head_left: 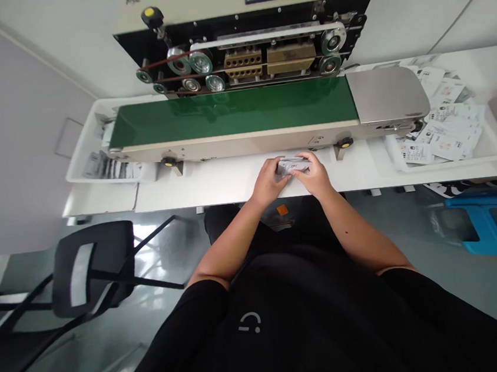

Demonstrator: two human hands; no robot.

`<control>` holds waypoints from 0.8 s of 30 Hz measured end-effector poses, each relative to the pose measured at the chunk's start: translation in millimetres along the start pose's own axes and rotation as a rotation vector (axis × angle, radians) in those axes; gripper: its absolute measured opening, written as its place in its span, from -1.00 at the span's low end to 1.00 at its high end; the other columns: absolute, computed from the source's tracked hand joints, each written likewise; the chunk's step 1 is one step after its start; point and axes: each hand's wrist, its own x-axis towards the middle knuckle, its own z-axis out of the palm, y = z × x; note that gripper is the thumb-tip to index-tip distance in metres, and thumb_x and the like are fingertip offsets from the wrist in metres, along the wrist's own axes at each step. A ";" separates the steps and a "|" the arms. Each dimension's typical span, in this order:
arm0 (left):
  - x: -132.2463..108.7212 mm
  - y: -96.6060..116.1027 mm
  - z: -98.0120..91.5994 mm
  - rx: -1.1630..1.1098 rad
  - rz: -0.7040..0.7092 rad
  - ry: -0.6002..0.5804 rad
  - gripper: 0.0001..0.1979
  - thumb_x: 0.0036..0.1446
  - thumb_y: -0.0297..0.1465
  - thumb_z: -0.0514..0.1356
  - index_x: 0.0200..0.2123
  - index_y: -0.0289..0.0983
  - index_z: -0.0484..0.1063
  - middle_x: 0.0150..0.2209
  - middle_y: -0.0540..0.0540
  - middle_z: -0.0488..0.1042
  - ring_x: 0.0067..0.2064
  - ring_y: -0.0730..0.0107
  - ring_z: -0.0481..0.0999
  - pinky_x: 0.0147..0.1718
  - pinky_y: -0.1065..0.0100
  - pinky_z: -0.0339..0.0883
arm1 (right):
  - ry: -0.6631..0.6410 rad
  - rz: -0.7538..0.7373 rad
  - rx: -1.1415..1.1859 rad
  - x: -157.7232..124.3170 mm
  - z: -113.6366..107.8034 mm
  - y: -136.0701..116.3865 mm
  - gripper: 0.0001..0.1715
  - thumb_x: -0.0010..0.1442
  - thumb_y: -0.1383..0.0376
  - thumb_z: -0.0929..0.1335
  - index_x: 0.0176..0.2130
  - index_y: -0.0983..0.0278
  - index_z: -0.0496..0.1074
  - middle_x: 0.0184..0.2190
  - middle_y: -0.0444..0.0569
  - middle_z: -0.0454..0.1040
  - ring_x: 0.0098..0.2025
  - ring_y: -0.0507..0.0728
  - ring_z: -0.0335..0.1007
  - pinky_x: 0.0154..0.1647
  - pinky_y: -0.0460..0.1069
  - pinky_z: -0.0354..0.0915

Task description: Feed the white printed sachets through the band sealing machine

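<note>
My left hand (pixel 268 182) and my right hand (pixel 313 173) meet over the white table (pixel 217 183), both pinching a small printed white packet (pixel 291 166) between their fingers. The packet looks flat and glossy, and my fingers cover part of it. Directly beyond my hands runs the front rail of a band sealer (pixel 244 145), whose green conveyor belt (pixel 232 114) lies out of reach of my fingertips.
Behind the belt stand the sealer's pulleys and heating blocks (pixel 257 58). A white tray (pixel 449 153) of printed packets sits at right, and another tray (pixel 82 168) holds packets at left. A black chair (pixel 92 267) stands at left, a blue stool (pixel 492 225) at right.
</note>
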 end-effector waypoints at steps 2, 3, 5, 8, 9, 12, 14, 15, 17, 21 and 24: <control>0.3 1.2 -1.9 -0.017 -0.023 0.004 -0.54 0.19 -0.32 0.41 0.13 -0.23 0.44 0.03 -0.22 0.50 0.01 0.13 0.53 0.05 0.11 0.46 | -0.029 -0.059 -0.012 1.0 0.0 -1.3 -0.50 0.21 0.15 0.51 0.10 0.21 0.50 0.09 0.06 0.53 0.13 0.23 0.52 0.23 0.14 0.43; -0.1 1.8 -2.6 -0.037 -0.042 0.006 -0.59 0.20 -0.31 0.41 0.08 -0.23 0.45 0.01 -0.21 0.51 -0.01 0.16 0.53 0.03 0.14 0.45 | -0.033 -0.088 -0.028 1.5 -0.2 -2.6 -0.53 0.21 0.17 0.51 0.09 0.21 0.52 0.10 0.08 0.52 0.15 0.24 0.50 0.26 0.15 0.42; -1.7 2.5 -3.5 -0.085 -0.091 0.007 -0.64 0.22 -0.30 0.39 0.03 -0.22 0.44 -0.03 -0.16 0.54 -0.04 0.20 0.55 0.01 0.17 0.45 | -0.037 -0.095 -0.042 1.3 -0.7 -5.5 -0.50 0.20 0.18 0.51 0.11 0.21 0.54 0.12 0.09 0.51 0.16 0.24 0.49 0.27 0.16 0.41; -4.0 2.1 -4.3 -0.137 -0.154 0.020 -0.56 0.21 -0.27 0.42 0.09 -0.19 0.40 -0.05 -0.13 0.58 -0.06 0.20 0.58 -0.01 0.17 0.46 | -0.059 0.023 0.026 -2.0 -0.7 -7.1 -0.37 0.19 0.16 0.52 0.23 0.17 0.48 0.04 0.04 0.57 0.01 0.21 0.55 0.14 0.15 0.49; -4.2 1.7 -4.6 -0.148 -0.164 0.028 -0.50 0.19 -0.26 0.44 0.13 -0.17 0.39 -0.03 -0.14 0.59 -0.05 0.18 0.59 -0.02 0.16 0.47 | -0.050 0.060 0.063 -3.3 -0.4 -6.4 -0.36 0.19 0.15 0.52 0.22 0.17 0.48 0.00 0.02 0.58 -0.03 0.20 0.56 0.09 0.14 0.51; -3.4 0.4 -6.0 -0.205 -0.166 0.024 -0.41 0.14 -0.24 0.48 0.18 -0.15 0.38 0.04 -0.17 0.59 0.02 0.10 0.60 0.01 0.12 0.49 | 0.011 0.112 0.166 -4.8 1.4 -1.9 -0.40 0.15 0.10 0.55 0.13 0.22 0.48 -0.10 0.03 0.59 -0.04 0.21 0.57 0.02 0.11 0.55; -2.4 -0.2 -6.7 -0.249 -0.167 0.011 -0.41 0.13 -0.21 0.48 0.17 -0.16 0.40 0.06 -0.19 0.60 0.05 0.08 0.61 0.04 0.10 0.49 | 0.045 0.116 0.218 -3.3 2.7 1.3 -0.42 0.12 0.06 0.57 0.05 0.24 0.48 -0.10 0.05 0.59 -0.01 0.22 0.58 0.04 0.12 0.56; -2.0 -0.3 -6.9 -0.269 -0.169 0.008 -0.41 0.13 -0.20 0.48 0.17 -0.17 0.41 0.06 -0.19 0.61 0.06 0.08 0.62 0.05 0.10 0.50 | 0.054 0.121 0.250 -2.1 3.3 2.5 -0.41 0.10 0.05 0.58 0.02 0.24 0.48 -0.08 0.05 0.59 -0.01 0.22 0.59 0.05 0.13 0.56; -1.7 -0.5 -6.7 -0.299 -0.171 0.006 -0.39 0.11 -0.16 0.49 0.16 -0.17 0.42 0.05 -0.20 0.62 0.07 0.07 0.63 0.07 0.10 0.50 | 0.066 0.137 0.333 0.2 5.1 3.9 -0.39 0.07 0.00 0.60 -0.01 0.24 0.47 -0.06 0.06 0.60 -0.01 0.22 0.60 0.08 0.15 0.57; -2.4 -0.2 -6.1 -0.312 -0.187 0.010 -0.33 0.05 -0.11 0.53 0.16 -0.17 0.43 0.03 -0.19 0.64 0.06 0.08 0.64 0.10 0.06 0.51 | 0.055 0.155 0.437 -2.5 10.2 1.8 -0.32 0.06 -0.07 0.60 0.03 0.22 0.47 -0.01 0.08 0.62 0.02 0.23 0.62 0.12 0.18 0.58; -3.2 0.2 -7.4 -0.337 -0.189 0.024 -0.37 0.08 -0.09 0.51 0.15 -0.16 0.45 0.07 -0.20 0.64 0.10 0.07 0.64 0.15 0.04 0.50 | 0.171 0.114 0.416 -11.4 8.5 -7.9 -0.33 0.17 -0.12 0.53 0.09 0.20 0.46 0.01 0.10 0.60 0.05 0.24 0.62 0.09 0.15 0.60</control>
